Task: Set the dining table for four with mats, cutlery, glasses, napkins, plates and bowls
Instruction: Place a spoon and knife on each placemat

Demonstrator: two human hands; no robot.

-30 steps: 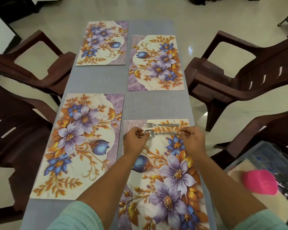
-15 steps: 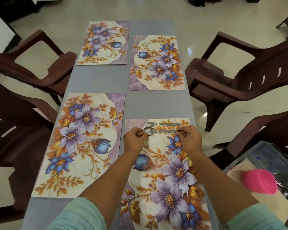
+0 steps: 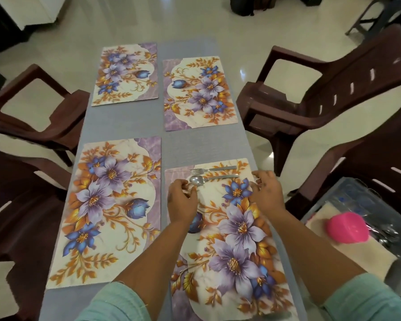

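You have 4 mats [image 3: 116,212] down; 1 fork [image 3: 212,169] and spoon [image 3: 212,178] lie beyond your loose, empty hands [image 3: 182,201]; the rest remains.

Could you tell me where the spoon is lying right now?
The spoon lies on the near-right mat, at its far edge, just nearer than the fork.

Tabletop [image 3: 134,121]: grey, textured surface, long axis running away from me. Four floral mats lie flat on it, two by two. Landmark: near-right mat [image 3: 229,239], closest to my right arm. Near-left mat [image 3: 107,212] lies just beside it across a narrow grey strip. Far-right mat [image 3: 199,93] sits beyond the landmark, a grey band between them. Far-left mat [image 3: 125,74] lies diagonally beyond, set slightly farther back than the far-right mat.
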